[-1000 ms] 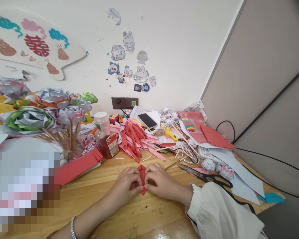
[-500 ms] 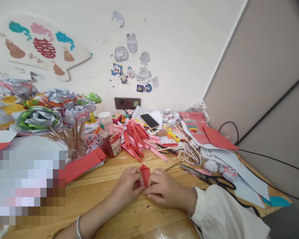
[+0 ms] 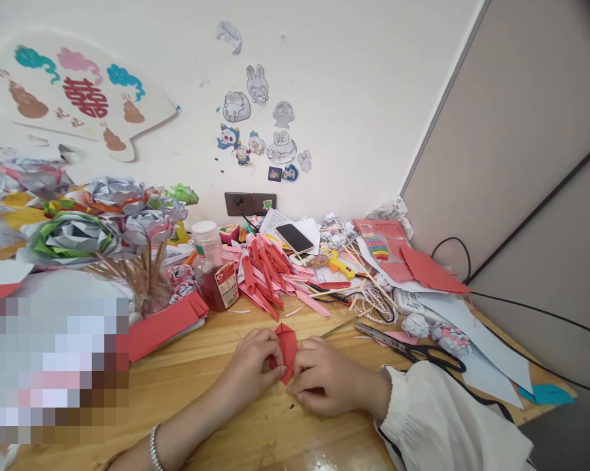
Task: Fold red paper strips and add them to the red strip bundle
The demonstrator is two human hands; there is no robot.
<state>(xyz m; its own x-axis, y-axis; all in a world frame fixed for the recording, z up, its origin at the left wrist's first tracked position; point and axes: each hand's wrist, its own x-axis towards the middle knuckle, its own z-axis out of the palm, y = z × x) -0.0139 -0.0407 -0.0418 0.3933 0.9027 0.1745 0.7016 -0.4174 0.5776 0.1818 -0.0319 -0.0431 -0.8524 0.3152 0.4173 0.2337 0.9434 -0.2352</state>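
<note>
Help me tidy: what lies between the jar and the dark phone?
In the head view, a heap of red and pink paper strips lies between the jar and the dark phone.

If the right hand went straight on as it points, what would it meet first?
Probably the folded red paper, close to the right hand; contact is hard to judge. The left hand lies beyond.

You have two hands, left hand (image 3: 257, 361) and right hand (image 3: 327, 376), with one folded red paper (image 3: 288, 347) between them, plus one bracelet (image 3: 154, 448), one pair of scissors (image 3: 415, 351), one lidded jar (image 3: 208, 261), one glue gun (image 3: 341, 265) and one black-screened phone (image 3: 295, 237).
</note>
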